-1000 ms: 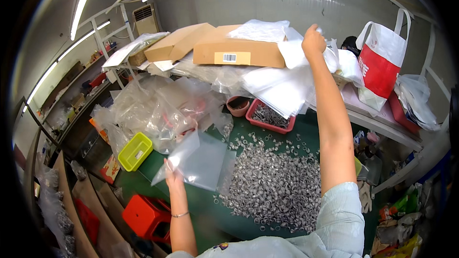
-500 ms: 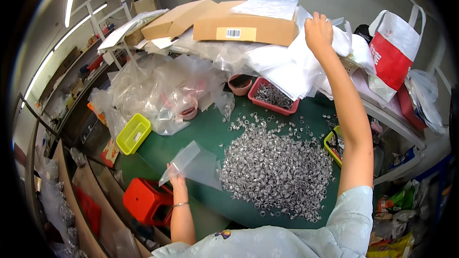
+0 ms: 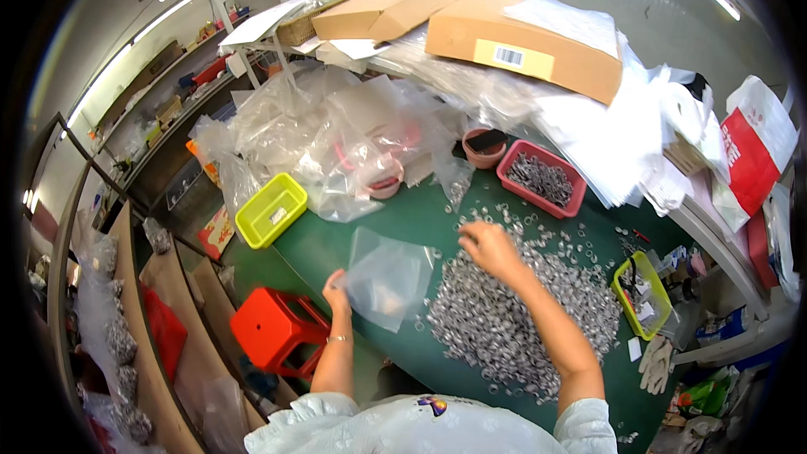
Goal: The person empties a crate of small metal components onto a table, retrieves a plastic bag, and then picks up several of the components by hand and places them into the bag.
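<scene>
Green table (image 3: pixel 324 240) supports heaped, loose, small silver metal rings (image 3: pixel 487 319); none shows in the flat, clear plastic bag (image 3: pixel 388 277) to their left, pinched by my left hand (image 3: pixel 336 290). My right hand (image 3: pixel 490 250), apart, curls over the rings; contents indeterminable.

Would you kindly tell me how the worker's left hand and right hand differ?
The left hand holds a clear plastic bag by its edge; the right hand is at the far side of the pile of metal rings. A bracelet circles the left wrist; none shows on the right. The right hand reaches farther forward than the left. Both are ungloved.
</scene>
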`<state>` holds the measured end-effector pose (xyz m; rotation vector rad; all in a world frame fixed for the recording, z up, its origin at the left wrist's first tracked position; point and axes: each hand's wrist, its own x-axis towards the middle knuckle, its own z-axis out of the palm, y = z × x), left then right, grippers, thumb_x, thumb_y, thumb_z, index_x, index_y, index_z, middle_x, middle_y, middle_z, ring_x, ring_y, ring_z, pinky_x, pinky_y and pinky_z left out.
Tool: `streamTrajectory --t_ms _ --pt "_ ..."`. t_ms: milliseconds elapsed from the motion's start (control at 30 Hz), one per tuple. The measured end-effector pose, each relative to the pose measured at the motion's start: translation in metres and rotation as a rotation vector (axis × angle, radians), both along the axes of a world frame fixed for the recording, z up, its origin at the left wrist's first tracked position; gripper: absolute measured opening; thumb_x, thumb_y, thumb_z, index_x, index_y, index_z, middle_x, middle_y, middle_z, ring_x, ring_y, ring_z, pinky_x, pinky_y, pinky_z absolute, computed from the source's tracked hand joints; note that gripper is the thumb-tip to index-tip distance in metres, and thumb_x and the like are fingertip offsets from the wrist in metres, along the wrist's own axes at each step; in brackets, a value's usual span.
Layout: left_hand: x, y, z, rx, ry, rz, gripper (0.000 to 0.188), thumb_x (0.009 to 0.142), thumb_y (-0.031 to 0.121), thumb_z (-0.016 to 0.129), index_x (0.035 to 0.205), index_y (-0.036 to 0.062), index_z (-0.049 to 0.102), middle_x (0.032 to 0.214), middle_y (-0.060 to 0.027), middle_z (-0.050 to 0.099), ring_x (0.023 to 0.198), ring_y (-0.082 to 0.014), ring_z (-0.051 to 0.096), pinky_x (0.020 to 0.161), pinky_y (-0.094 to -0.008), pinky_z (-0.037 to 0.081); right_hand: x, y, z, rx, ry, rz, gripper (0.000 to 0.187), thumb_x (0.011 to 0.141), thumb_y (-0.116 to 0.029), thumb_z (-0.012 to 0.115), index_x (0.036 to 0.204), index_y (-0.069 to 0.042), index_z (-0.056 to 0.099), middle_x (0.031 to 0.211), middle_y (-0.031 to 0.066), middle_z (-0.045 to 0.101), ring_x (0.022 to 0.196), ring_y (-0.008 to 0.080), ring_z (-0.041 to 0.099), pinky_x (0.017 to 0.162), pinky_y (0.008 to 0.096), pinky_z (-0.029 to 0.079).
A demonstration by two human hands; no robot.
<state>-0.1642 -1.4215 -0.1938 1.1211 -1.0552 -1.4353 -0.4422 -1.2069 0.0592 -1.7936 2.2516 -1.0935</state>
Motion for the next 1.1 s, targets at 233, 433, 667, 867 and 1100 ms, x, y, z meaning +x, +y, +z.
streamTrajectory --t_ms 233,433,667,867,1100 --pt "0.026 -0.04 -0.001 -0.337 -0.957 -0.41 0.05 0.066 -0.002 0.055 0.115 0.0049 0.049 0.114 -0.0181 0.046 0.11 -0.0332 0.044 0.092 -0.0392 0.038 0.007 -0.206 -0.127 -0.004 0.07 -0.101 0.022 0.074 -0.01 0.06 0.094 -0.002 0.061 0.095 0.0123 0.061 0.09 0.0299 0.055 0.079 0.0379 0.044" --pt "0.061 -0.065 0.018 -0.452 -0.818 -0.676 0.052 0.065 -0.004 0.052 0.115 0.0047 0.047 0.115 -0.0198 0.043 0.11 -0.0385 0.039 0.095 -0.0419 0.033 -0.006 -0.314 -0.174 0.217 0.585 -0.187 0.018 0.072 -0.009 0.054 0.088 -0.005 0.061 0.095 0.0069 0.059 0.093 0.0239 0.052 0.081 0.0352 0.04" --pt "0.028 -0.084 0.041 -0.497 -0.634 -0.747 0.044 0.067 -0.004 0.051 0.111 0.0008 0.05 0.114 -0.0211 0.043 0.11 -0.0373 0.039 0.096 -0.0413 0.03 -0.019 -0.325 -0.182 0.432 0.728 -0.023 0.025 0.077 -0.013 0.047 0.099 -0.003 0.055 0.096 0.0107 0.059 0.092 0.0246 0.055 0.083 0.0349 0.042" --pt "-0.007 -0.09 0.054 -0.551 -0.53 -0.814 0.045 0.07 -0.002 0.052 0.115 0.0006 0.047 0.117 -0.0226 0.042 0.112 -0.0372 0.039 0.097 -0.0409 0.03 -0.024 -0.33 -0.176 0.333 0.797 -0.076 0.014 0.076 -0.014 0.049 0.085 -0.004 0.054 0.085 0.0108 0.062 0.078 0.0246 0.061 0.07 0.0336 0.048" --pt "-0.062 -0.106 0.074 -0.65 -0.465 -0.792 0.05 0.073 -0.002 0.053 0.122 0.0018 0.042 0.12 -0.0233 0.042 0.111 -0.0381 0.041 0.096 -0.0406 0.033 -0.03 -0.315 -0.13 0.251 0.365 -0.261 0.013 0.078 -0.019 0.055 0.084 -0.007 0.058 0.08 0.0143 0.063 0.073 0.0304 0.062 0.06 0.0404 0.049"
